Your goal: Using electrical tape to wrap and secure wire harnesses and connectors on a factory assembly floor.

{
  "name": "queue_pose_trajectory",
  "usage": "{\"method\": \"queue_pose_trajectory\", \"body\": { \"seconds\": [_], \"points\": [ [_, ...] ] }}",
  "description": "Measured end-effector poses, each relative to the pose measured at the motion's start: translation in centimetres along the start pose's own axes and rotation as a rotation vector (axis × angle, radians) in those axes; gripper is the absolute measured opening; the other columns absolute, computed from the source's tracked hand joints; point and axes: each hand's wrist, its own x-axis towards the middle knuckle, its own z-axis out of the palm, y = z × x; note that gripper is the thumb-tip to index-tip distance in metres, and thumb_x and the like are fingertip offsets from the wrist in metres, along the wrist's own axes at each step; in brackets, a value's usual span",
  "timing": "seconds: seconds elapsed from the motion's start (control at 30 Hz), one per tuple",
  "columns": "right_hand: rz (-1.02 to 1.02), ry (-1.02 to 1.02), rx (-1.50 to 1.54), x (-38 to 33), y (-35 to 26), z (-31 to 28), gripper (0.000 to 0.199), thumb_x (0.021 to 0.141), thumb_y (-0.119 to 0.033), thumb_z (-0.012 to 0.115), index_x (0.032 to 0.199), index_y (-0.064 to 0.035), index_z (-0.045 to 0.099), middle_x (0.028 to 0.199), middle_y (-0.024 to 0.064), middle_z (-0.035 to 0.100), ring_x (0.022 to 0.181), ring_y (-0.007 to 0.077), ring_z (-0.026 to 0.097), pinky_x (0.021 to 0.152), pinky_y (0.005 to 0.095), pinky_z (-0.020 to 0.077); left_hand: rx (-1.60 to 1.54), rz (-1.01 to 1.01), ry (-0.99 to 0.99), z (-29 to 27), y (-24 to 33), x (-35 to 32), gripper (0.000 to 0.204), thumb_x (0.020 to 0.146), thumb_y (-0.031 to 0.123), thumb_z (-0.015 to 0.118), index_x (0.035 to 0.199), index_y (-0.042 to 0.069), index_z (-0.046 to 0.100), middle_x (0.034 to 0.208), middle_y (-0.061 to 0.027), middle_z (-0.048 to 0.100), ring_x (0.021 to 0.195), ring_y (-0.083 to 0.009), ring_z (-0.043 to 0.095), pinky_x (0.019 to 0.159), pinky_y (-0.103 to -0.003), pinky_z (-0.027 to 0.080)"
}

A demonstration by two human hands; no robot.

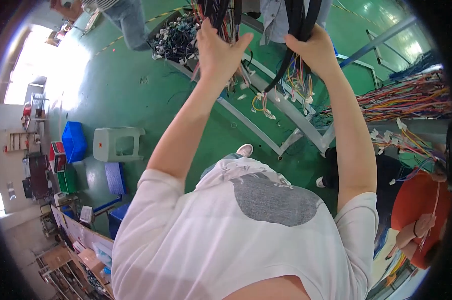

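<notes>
Several black cables (313,15) hang over the metal frame (296,117), the right hand (316,52) curled closed around them. Dark wires (216,11) hang over the frame's left part against the left hand (219,57), thumb spread; whether its fingers grip, I cannot tell.

No words or numbers can be read with certainty. On the white short-sleeved fabric T-shirt (206,245), small marks like lettering stand at the far edge of the rounded heather-grey print (276,202), too foreshortened and blurred to make out. Any print on the small white plastic connectors (269,115) is too tiny to tell. Yellow-and-dark striped marking tape (110,45) crosses the glossy green floor (166,100)
</notes>
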Motion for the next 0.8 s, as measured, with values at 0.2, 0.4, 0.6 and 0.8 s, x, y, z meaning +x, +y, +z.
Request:
{"method": "queue_pose_trajectory", "body": {
  "seconds": [0.2,0.4,0.6,0.8],
  "points": [
    [0.005,-0.133,0.158,-2.9,-0.7,-2.8,0.023,0.071,-0.017,0.062,0.086,-0.0014,0.055,0.072,0.0007,0.052,0.068,0.0086,0.046,0.063,0.0237,0.0388,0.272,0.089,0.166,2.1,-2.1,3.4,0.052,0.065,0.033,0.066,0.098,-0.001,0.045,0.096,-0.0190,0.047,0.093,-0.0326,0.045,0.078,-0.039,0.038],
    [0.074,-0.147,0.251,-4.4,0.3,-5.1,0.021,0.073,-0.014,0.060,0.089,-0.0018,0.054,0.074,-0.0017,0.051,0.067,0.0066,0.044,0.062,0.0223,0.0366,-0.016,0.011,0.050,-2.9,-5.0,3.1,0.028,0.074,0.020,0.062,0.083,0.000,0.044,0.070,-0.0113,0.054,0.062,-0.0229,0.053,0.060,-0.031,0.042],
    [0.099,-0.104,0.256,-3.7,0.9,-5.4,0.024,0.074,-0.014,0.059,0.092,0.0006,0.055,0.077,-0.0004,0.052,0.070,0.0077,0.045,0.065,0.0227,0.0374,-0.188,0.004,-0.029,-6.3,-7.4,1.7,0.027,0.076,0.015,0.061,0.087,-0.001,0.042,0.073,-0.0071,0.055,0.064,-0.0101,0.052,0.060,-0.024,0.042],
    [0.064,-0.084,0.087,-1.9,2.5,-6.1,0.024,0.075,-0.015,0.058,0.092,0.0018,0.054,0.078,0.0004,0.053,0.072,0.0086,0.046,0.067,0.0230,0.0379,-0.129,-0.070,-0.230,-9.7,-5.5,0.6,0.027,0.076,0.017,0.062,0.094,0.001,0.051,0.075,-0.0005,0.054,0.066,-0.0061,0.049,0.057,-0.020,0.039]
  ]
}}
